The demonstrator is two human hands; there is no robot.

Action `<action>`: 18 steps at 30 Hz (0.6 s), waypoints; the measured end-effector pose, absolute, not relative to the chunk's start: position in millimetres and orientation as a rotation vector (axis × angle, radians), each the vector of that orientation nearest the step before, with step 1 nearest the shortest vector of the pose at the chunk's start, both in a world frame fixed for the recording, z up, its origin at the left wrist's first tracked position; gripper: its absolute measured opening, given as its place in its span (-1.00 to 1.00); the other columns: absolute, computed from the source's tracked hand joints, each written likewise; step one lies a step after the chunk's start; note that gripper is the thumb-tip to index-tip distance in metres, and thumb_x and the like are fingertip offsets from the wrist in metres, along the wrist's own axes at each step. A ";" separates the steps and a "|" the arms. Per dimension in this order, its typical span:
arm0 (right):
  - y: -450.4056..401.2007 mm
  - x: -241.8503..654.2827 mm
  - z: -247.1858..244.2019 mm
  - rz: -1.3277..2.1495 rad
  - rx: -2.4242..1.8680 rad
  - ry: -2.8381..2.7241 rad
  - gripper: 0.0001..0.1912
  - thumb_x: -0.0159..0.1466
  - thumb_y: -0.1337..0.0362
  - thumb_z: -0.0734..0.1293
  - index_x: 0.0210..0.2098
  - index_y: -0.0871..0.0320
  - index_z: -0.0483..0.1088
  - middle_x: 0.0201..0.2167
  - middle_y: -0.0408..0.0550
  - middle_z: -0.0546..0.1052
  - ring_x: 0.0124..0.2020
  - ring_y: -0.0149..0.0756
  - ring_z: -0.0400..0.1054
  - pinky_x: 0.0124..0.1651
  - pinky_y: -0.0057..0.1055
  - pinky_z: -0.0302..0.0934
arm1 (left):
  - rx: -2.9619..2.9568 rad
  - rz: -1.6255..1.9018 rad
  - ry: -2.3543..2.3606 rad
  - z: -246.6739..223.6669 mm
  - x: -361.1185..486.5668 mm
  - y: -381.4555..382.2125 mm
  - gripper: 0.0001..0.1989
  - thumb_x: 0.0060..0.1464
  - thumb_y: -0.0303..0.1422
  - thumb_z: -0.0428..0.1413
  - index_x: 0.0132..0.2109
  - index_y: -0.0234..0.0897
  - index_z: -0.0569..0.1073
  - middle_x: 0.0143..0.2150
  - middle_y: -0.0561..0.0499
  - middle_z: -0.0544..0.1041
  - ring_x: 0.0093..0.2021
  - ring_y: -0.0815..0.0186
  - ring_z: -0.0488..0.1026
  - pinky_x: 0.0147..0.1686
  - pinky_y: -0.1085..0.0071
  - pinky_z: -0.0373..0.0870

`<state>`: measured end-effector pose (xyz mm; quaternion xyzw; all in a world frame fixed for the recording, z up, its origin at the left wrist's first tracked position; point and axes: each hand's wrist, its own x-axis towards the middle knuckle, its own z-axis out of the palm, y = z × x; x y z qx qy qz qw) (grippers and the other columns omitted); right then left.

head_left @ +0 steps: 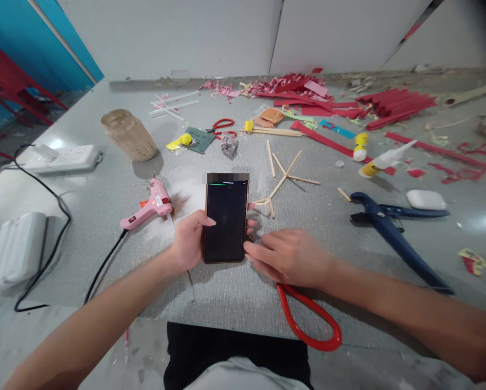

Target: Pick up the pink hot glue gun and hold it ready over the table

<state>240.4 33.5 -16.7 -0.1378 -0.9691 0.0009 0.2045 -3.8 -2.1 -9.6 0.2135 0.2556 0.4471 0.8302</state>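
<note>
My left hand (189, 240) grips a dark smartphone (225, 225), thumb on its front edge and fingertips showing past its right side. The phone is upright, its screen mostly black. My right hand (289, 255) is loosely curled, its fingertips against the phone's lower right edge; whether anything is inside the curl is hidden. Under that hand a red handle loop (334, 338), seemingly of scissors, sticks out over the table's front edge. Beyond the phone lies a branching frame of thin wooden sticks (286, 174). A pink hot glue gun (149, 206) rests left of my left hand.
On the right lie blue-handled cutters (393, 230), a white case (425, 199) and glue bottles (383, 160). Red paper strips (397, 108) spread along the back. Left stand a cloudy jar (128, 134) and a power strip (66, 158), with a black cable (66, 208) across the table.
</note>
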 end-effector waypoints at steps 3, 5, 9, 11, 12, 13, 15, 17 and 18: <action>33.4 241.1 -17.1 -0.009 -0.382 -2.699 -0.82 0.50 0.29 0.22 -0.08 0.12 0.47 -0.51 -0.21 0.43 -0.53 -0.37 0.22 -0.41 -0.29 -0.10 | 0.452 0.955 0.560 -8.5 -3.4 -2.1 -0.25 0.01 -0.30 0.03 0.36 -0.46 0.41 0.18 -0.31 0.61 0.20 -0.07 0.53 0.23 0.02 0.38; 33.6 241.1 -17.6 -0.006 -0.380 -2.700 -0.83 0.50 0.29 0.23 -0.09 0.12 0.47 -0.51 -0.21 0.42 -0.52 -0.38 0.21 -0.41 -0.30 -0.10 | 0.448 0.959 0.559 -8.4 -3.5 -1.9 -0.25 0.01 -0.30 0.03 0.36 -0.48 0.40 0.18 -0.33 0.60 0.20 -0.08 0.53 0.24 0.02 0.37; 34.0 240.6 -18.2 0.007 -0.378 -2.703 -0.83 0.50 0.29 0.24 -0.07 0.12 0.47 -0.51 -0.21 0.41 -0.52 -0.39 0.19 -0.40 -0.32 -0.08 | 0.453 0.949 0.544 -9.7 -3.9 -2.0 -0.23 0.00 -0.28 0.04 0.37 -0.47 0.38 0.18 -0.32 0.61 0.21 -0.08 0.52 0.25 0.03 0.36; 34.1 240.5 -17.9 0.009 -0.374 -2.696 -0.83 0.50 0.29 0.24 -0.07 0.13 0.47 -0.51 -0.21 0.41 -0.51 -0.39 0.20 -0.40 -0.32 -0.07 | 0.456 0.945 0.543 -10.1 -4.0 -2.2 -0.24 0.02 -0.28 0.03 0.38 -0.45 0.39 0.18 -0.30 0.61 0.21 -0.08 0.52 0.24 0.03 0.36; 34.1 240.5 -17.6 0.010 -0.373 -2.696 -0.83 0.50 0.30 0.24 -0.07 0.13 0.47 -0.50 -0.21 0.41 -0.51 -0.39 0.20 -0.40 -0.32 -0.06 | 0.457 0.944 0.542 -10.1 -4.0 -2.3 -0.24 0.02 -0.28 0.02 0.38 -0.45 0.39 0.18 -0.29 0.61 0.21 -0.08 0.52 0.24 0.03 0.36; 34.0 240.6 -17.3 0.010 -0.372 -2.697 -0.83 0.50 0.30 0.23 -0.06 0.13 0.47 -0.51 -0.21 0.41 -0.51 -0.39 0.20 -0.40 -0.32 -0.06 | 0.460 0.941 0.540 -10.1 -4.0 -2.3 -0.24 0.02 -0.28 0.01 0.38 -0.45 0.39 0.18 -0.29 0.61 0.21 -0.07 0.52 0.24 0.03 0.36; 33.9 240.7 -16.9 0.003 -0.369 -2.700 -0.82 0.50 0.31 0.23 -0.06 0.13 0.48 -0.51 -0.21 0.42 -0.52 -0.39 0.20 -0.40 -0.31 -0.07 | 0.470 0.943 0.533 -9.9 -3.9 -2.2 -0.24 0.01 -0.28 0.01 0.37 -0.45 0.40 0.18 -0.28 0.61 0.20 -0.06 0.52 0.24 0.04 0.36; 33.9 240.7 -17.0 -0.009 -0.367 -2.699 -0.82 0.50 0.30 0.23 -0.06 0.13 0.48 -0.51 -0.20 0.42 -0.52 -0.37 0.20 -0.41 -0.31 -0.09 | 0.474 0.946 0.530 -9.8 -3.8 -2.0 -0.25 0.01 -0.28 0.02 0.36 -0.44 0.41 0.17 -0.29 0.61 0.20 -0.06 0.52 0.24 0.04 0.36; 33.9 240.7 -17.2 -0.011 -0.368 -2.699 -0.82 0.50 0.29 0.23 -0.06 0.13 0.48 -0.51 -0.20 0.42 -0.52 -0.37 0.20 -0.41 -0.30 -0.09 | 0.473 0.944 0.530 -9.7 -3.7 -1.9 -0.25 0.01 -0.27 0.02 0.36 -0.44 0.41 0.17 -0.30 0.61 0.20 -0.06 0.52 0.24 0.04 0.36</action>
